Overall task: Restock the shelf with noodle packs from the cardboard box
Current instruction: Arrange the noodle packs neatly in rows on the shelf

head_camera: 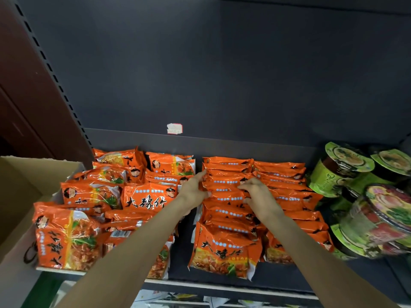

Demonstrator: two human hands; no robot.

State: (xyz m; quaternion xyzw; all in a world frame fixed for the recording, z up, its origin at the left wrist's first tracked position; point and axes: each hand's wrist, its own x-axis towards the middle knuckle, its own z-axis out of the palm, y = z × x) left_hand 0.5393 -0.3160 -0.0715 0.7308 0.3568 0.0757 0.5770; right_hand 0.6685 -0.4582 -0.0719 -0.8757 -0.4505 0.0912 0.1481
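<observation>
On a dark shop shelf [289, 283], a person's two hands work a row of orange noodle packs [226, 210] standing on edge; the left hand [194, 190] presses straight fingers against the row's left side, while the right hand [259, 195] curls its fingers over the pack tops. More packs lie heaped to the left beside the cardboard box [20, 196]; green noodle bowls [347, 172] sit at right

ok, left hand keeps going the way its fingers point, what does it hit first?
Left hand points up-right along the left side of the upright pack row. Likely those rear packs first, then the shelf's back panel; depth is unclear.
</observation>
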